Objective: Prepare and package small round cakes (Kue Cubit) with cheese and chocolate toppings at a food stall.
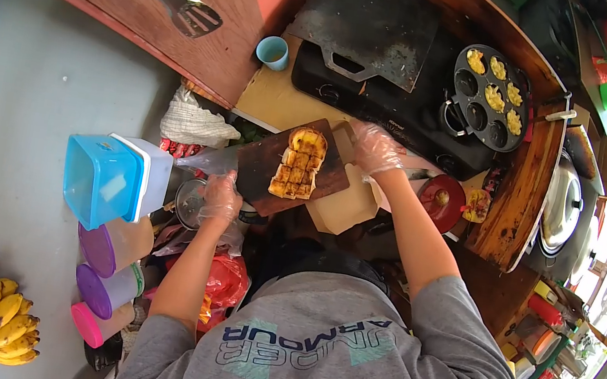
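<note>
My left hand point(222, 196), in a clear plastic glove, grips the left end of a dark wooden cutting board point(253, 167). On the board lies browned, toasted bread point(300, 164), cut into several small pieces. The board's right edge overlaps an open brown cardboard food box point(345, 205). My right hand point(375, 148), also gloved, holds the far side of this box; its fingertips are partly hidden.
Beyond my hands stands a black gas stove point(310, 74) with a flat griddle point(365, 26) and a round moulded pan point(475, 118) holding several yellow portions. A blue cup point(273, 52) is beside it. Plastic containers point(102, 181) and bananas point(1, 314) are at left, a red plate point(441, 202) at right.
</note>
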### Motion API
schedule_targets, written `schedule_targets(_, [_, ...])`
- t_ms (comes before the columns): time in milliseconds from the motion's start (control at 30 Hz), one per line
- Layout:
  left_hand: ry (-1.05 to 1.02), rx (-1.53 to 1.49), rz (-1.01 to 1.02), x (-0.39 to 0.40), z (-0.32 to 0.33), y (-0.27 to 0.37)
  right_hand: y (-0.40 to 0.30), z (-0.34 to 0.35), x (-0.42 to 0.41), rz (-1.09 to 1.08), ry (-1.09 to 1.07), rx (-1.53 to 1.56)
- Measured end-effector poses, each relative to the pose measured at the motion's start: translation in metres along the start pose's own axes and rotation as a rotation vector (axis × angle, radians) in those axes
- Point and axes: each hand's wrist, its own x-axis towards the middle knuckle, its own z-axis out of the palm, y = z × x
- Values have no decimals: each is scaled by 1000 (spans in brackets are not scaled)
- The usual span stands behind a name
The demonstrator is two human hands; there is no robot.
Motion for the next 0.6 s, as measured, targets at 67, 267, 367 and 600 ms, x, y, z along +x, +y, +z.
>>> schedule_targets(67, [-9,-9,17,-1,-5,2,-18,-28,-7,-164,497,228])
schedule_targets(267, [-27,-5,58,4,-3,-1,-96,-78,21,-1151,86,-160])
schedule_targets(367, [-29,-19,58,5,-6,5,-105,-65,47,-1340,-184,-328])
schedule_targets(600, [-12,-48,13,5,4,-3,-115,-36,64,-1395,-306,-261])
